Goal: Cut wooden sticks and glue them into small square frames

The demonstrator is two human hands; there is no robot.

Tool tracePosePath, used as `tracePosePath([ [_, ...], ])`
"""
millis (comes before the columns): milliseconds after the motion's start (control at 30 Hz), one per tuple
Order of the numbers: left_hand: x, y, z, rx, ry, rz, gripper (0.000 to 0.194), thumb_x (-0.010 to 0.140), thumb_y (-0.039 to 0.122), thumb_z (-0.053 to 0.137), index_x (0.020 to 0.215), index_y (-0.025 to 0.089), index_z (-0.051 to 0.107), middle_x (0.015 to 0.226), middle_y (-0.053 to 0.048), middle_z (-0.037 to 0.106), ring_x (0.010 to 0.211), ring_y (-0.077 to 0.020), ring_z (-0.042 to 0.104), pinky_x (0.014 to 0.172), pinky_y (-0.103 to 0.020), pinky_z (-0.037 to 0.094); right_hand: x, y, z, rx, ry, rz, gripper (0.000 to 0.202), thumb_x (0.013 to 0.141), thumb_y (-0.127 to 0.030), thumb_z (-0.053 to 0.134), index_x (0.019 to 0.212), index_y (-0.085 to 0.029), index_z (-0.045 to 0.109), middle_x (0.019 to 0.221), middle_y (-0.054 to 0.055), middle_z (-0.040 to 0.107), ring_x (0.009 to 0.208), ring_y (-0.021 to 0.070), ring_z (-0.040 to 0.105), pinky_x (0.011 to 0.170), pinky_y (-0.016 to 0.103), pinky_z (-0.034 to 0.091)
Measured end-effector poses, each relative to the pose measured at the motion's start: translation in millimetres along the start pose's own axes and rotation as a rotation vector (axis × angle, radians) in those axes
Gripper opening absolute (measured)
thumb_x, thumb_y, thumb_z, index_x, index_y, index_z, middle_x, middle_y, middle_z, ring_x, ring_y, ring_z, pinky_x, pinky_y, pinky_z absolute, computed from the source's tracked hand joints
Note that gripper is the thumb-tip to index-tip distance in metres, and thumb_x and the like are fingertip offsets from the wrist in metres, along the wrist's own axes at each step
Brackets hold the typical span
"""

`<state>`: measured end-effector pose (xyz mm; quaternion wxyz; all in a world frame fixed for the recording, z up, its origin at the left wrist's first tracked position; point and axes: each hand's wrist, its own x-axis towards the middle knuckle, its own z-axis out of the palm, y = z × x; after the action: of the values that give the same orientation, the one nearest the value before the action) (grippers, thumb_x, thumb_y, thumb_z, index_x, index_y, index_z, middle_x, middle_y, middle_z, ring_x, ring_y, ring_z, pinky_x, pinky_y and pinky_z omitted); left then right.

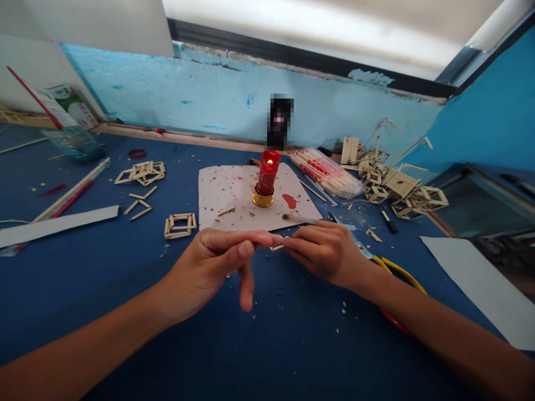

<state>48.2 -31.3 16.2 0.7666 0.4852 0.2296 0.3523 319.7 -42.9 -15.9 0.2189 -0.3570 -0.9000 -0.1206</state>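
At the middle of the table my left hand (225,253) has its index finger stretched out to the right and another finger hanging down, the thumb lying close by the index finger. Its index fingertip meets the fingertips of my right hand (321,250), which are pinched together. Whatever is between those fingertips is too small to make out. Just beneath them part of a small wooden stick piece (276,246) shows, mostly hidden by the fingers. Beyond the hands a lit red candle (268,175) stands upright in a gold holder (263,198) on a stained white sheet (225,186).
Yellow-and-red handled scissors (401,273) lie partly under my right forearm. A square stick frame (180,225) and loose sticks lie left. A packet of sticks (328,172) and a heap of stick structures (401,184) are back right. A plastic container (75,145) stands far left.
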Motion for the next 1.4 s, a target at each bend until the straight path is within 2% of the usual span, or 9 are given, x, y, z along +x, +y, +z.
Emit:
tracePosePath([
  [67, 0, 1, -1.2, 0.011, -0.003, -0.019, 0.013, 0.092, 0.041, 0.086, 0.101, 0.034, 0.091, 0.12, -0.007, 0.086, 0.047, -0.0069, 0.073, 0.045, -0.012, 0.054, 0, 0, 0, 0.005, 0.002, 0.0, 0.019, 0.108, -0.022, 0.064, 0.101, -0.02, 0.081, 0.088, 0.0, 0.08, 0.065, 0.0151, 0.068, 0.062, 0.035, 0.042],
  [200, 3, 4, -0.6, -0.007, 0.057, -0.04, 0.011, 0.075, 0.032, 0.1, 0.08, 0.029, 0.091, 0.083, -0.003, 0.087, 0.044, -0.0072, 0.069, 0.045, -0.011, 0.055, 1, -1, -1, 0.006, 0.014, -0.007, 0.02, 0.108, -0.023, 0.064, 0.099, -0.02, 0.081, 0.088, 0.0, 0.081, 0.064, 0.0144, 0.068, 0.061, 0.034, 0.043],
  [333, 5, 7, 2.7, -0.071, 0.128, -0.007, 0.02, 0.061, 0.025, 0.106, 0.065, 0.023, 0.086, 0.072, -0.001, 0.083, 0.046, -0.0097, 0.07, 0.044, -0.014, 0.058, 1, 0, -1, 0.006, 0.033, -0.014, 0.019, 0.108, -0.023, 0.065, 0.097, -0.02, 0.081, 0.085, 0.0, 0.081, 0.061, 0.0137, 0.067, 0.06, 0.033, 0.043],
  [533, 7, 10, 1.8, 0.015, 0.157, 0.046, 0.02, 0.081, 0.034, 0.096, 0.074, 0.018, 0.086, 0.075, 0.0, 0.079, 0.054, -0.0095, 0.075, 0.057, -0.014, 0.061, 1, -2, -2, 0.012, 0.069, -0.003, 0.019, 0.107, -0.023, 0.066, 0.097, -0.021, 0.081, 0.085, -0.001, 0.081, 0.061, 0.0129, 0.067, 0.06, 0.032, 0.044],
  [700, 10, 11, -3.5, 0.1, 0.22, 0.075, 0.021, 0.088, 0.04, 0.09, 0.082, 0.02, 0.088, 0.081, -0.002, 0.085, 0.067, -0.0097, 0.08, 0.067, -0.01, 0.062, 1, -2, -2, 0.034, 0.088, 0.014, 0.015, 0.105, -0.023, 0.069, 0.099, -0.021, 0.082, 0.086, -0.001, 0.081, 0.063, 0.0133, 0.067, 0.061, 0.031, 0.046],
  [833, 10, 10, -5.1, 0.136, 0.256, 0.044, 0.012, 0.081, 0.034, 0.096, 0.084, 0.024, 0.09, 0.085, -0.003, 0.088, 0.076, -0.0118, 0.083, 0.076, -0.012, 0.064, 0, -1, -2, 0.051, 0.1, 0.023, 0.013, 0.105, -0.024, 0.07, 0.101, -0.021, 0.082, 0.087, -0.001, 0.081, 0.063, 0.0129, 0.067, 0.062, 0.031, 0.048],
  [1067, 12, 14, -4.5, 0.125, 0.342, 0.04, 0.019, 0.06, 0.012, 0.101, 0.06, 0.02, 0.084, 0.063, 0.0, 0.079, 0.056, -0.0086, 0.073, 0.059, -0.011, 0.059, 0, 1, -3, 0.06, 0.129, 0.032, 0.012, 0.105, -0.024, 0.071, 0.103, -0.021, 0.082, 0.087, -0.001, 0.081, 0.064, 0.0118, 0.067, 0.061, 0.03, 0.046],
  [1267, 13, 12, -2.5, 0.104, 0.35, 0.036, 0.021, 0.079, 0.039, 0.097, 0.076, 0.02, 0.087, 0.074, 0.0, 0.084, 0.064, -0.0071, 0.078, 0.067, -0.008, 0.06, 1, 1, -2, 0.079, 0.163, 0.041, 0.01, 0.104, -0.024, 0.072, 0.102, -0.02, 0.082, 0.086, -0.001, 0.081, 0.064, 0.0129, 0.069, 0.062, 0.03, 0.048],
  [1400, 14, 8, -5.2, 0.082, 0.328, 0.005, 0.02, 0.086, 0.041, 0.092, 0.084, 0.022, 0.087, 0.082, -0.001, 0.087, 0.075, -0.0106, 0.083, 0.077, -0.012, 0.064, 1, 2, 0, 0.093, 0.205, 0.083, 0.007, 0.101, -0.022, 0.076, 0.101, -0.019, 0.082, 0.086, 0.001, 0.082, 0.065, 0.0145, 0.071, 0.063, 0.03, 0.05],
])
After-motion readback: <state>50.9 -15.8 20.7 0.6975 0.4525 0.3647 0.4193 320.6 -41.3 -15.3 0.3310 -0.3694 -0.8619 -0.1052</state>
